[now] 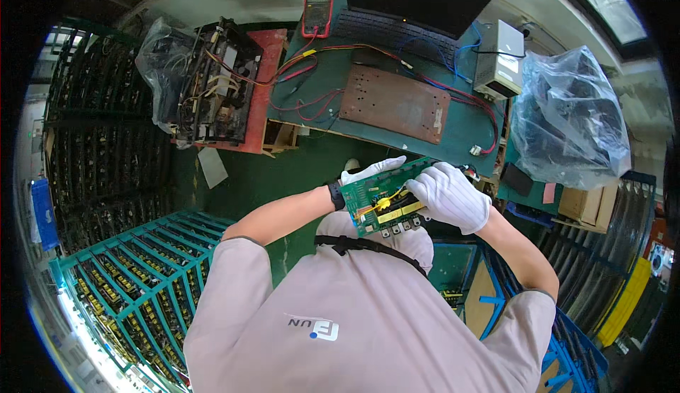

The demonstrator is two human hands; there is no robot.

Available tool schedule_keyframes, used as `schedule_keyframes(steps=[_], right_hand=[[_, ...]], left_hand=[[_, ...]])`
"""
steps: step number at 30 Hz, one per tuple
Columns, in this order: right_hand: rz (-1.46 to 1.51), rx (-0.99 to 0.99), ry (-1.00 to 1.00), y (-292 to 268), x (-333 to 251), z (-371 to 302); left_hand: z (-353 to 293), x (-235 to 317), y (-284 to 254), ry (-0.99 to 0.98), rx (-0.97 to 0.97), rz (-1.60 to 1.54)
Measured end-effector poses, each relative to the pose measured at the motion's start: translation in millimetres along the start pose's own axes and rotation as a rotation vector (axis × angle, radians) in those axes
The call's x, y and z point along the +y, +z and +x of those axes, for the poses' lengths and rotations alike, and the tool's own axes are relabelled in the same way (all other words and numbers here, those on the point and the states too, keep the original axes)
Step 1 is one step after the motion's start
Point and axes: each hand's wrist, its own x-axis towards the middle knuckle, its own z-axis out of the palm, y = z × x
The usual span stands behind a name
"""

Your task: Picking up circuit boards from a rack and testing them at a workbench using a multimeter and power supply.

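Both of my hands wear white gloves and are at a green circuit board (365,193) held tilted above my lap. My left hand (374,171) supports it along the far left edge, its fingers partly hidden behind the board. Over the right end lies my right hand (451,198), fingers curled down onto the board; what lies under the fingertips is partly hidden. Yellow wire (383,202) and a yellow block-shaped component (398,213) sit on the board, with several metal terminal tabs along its near edge.
Ahead stands a green-topped bench with a brown perforated plate (393,103), red multimeter (317,12), laptop (418,3), cables and a small white power box (500,60). An opened electronic unit (223,85) is at left. Racks of boards (142,272) flank me; clear plastic wrapping (570,117) is at right.
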Motion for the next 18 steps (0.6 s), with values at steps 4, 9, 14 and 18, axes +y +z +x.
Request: schedule_keyframes(steps=[4, 9, 14, 18], right_hand=[[0.15, 0.1, 0.066, 27.0, 30.6, 23.8], [0.212, 0.075, 0.301, 74.4, 86.2, 50.4], [0.126, 0.114, 0.429, 124.7, 143.0, 90.6], [0.092, 0.075, 0.491, 146.3, 172.7, 116.2]], left_hand=[[-1.2, 50.7, -24.9, -0.089, -0.021, 0.152], [13.0, 155.3, -106.3, 0.976, 0.49, 1.631], [21.9, 236.0, -178.8, 1.319, 0.693, 2.291], [31.6, 255.5, -197.7, 1.112, 0.589, 2.573]])
